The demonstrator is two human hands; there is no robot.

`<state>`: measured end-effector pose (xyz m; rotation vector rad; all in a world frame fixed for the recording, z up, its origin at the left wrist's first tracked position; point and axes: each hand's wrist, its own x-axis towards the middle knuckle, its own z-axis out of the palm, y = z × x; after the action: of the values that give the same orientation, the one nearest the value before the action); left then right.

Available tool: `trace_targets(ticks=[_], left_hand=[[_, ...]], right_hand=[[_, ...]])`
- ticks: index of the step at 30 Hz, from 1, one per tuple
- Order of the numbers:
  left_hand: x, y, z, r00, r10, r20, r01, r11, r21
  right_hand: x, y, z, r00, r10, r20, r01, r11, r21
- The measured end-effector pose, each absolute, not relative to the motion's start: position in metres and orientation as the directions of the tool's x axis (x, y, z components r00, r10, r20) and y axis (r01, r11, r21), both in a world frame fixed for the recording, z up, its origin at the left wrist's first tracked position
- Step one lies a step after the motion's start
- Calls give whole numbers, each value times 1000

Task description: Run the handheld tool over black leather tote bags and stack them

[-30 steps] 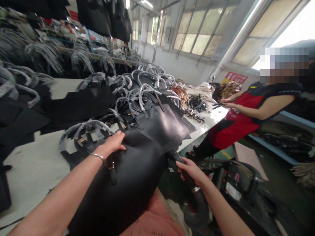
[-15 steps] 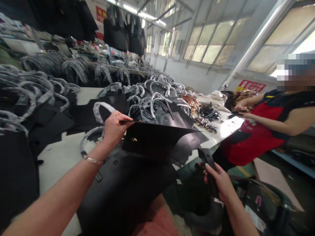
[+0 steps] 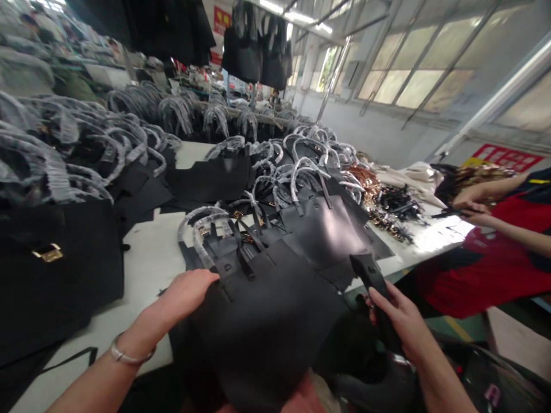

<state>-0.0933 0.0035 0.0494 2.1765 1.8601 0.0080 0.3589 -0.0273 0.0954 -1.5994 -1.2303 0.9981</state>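
Note:
A black leather handbag panel (image 3: 267,310) with wrapped handles lies at the near edge of the white table (image 3: 142,269), hanging over towards me. My left hand (image 3: 183,295) rests on its left upper corner, fingers curled over the edge and gripping it. My right hand (image 3: 398,324) is closed round a black tool with a flat nozzle (image 3: 370,274), held just right of the panel and off the table edge.
Several black bags with plastic-wrapped handles (image 3: 301,172) are stacked across the table and on racks behind. Gold and black hardware (image 3: 387,206) lies at the far right end. A co-worker in a red apron (image 3: 486,264) works there. A black bag with a gold clasp (image 3: 47,252) stands at left.
My left hand has laid the lifted panel back down flat and moved to its left corner. The view has swung left, and my right hand holds the tool a little higher.

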Motion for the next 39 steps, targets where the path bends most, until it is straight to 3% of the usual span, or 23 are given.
trace_targets(ticks=[3,6,10,16,31,36,39], left_hand=[[-70,-7,50,103,994,-38,984,-96,153],[-28,-18,34,234,966,108,936,-254,245],[17,-35,-5,334,924,187,864,-379,332],[27,-45,-30,364,883,297,856,-442,267],[28,-45,-28,341,885,317,837,-439,325],[28,-45,-28,342,880,331,840,-444,311],[28,-46,-31,339,861,379,833,-462,306]], right_hand=[[327,-20,94,12,982,-188,356,-180,-917],[290,-5,88,-163,942,-293,446,-195,-874],[255,26,79,-367,822,-435,485,-230,-844],[240,65,79,-394,690,-607,510,-385,-769],[232,67,79,-378,703,-602,509,-386,-770],[209,72,82,-339,855,-394,458,-216,-862],[208,67,89,-375,869,-324,449,-136,-883]])
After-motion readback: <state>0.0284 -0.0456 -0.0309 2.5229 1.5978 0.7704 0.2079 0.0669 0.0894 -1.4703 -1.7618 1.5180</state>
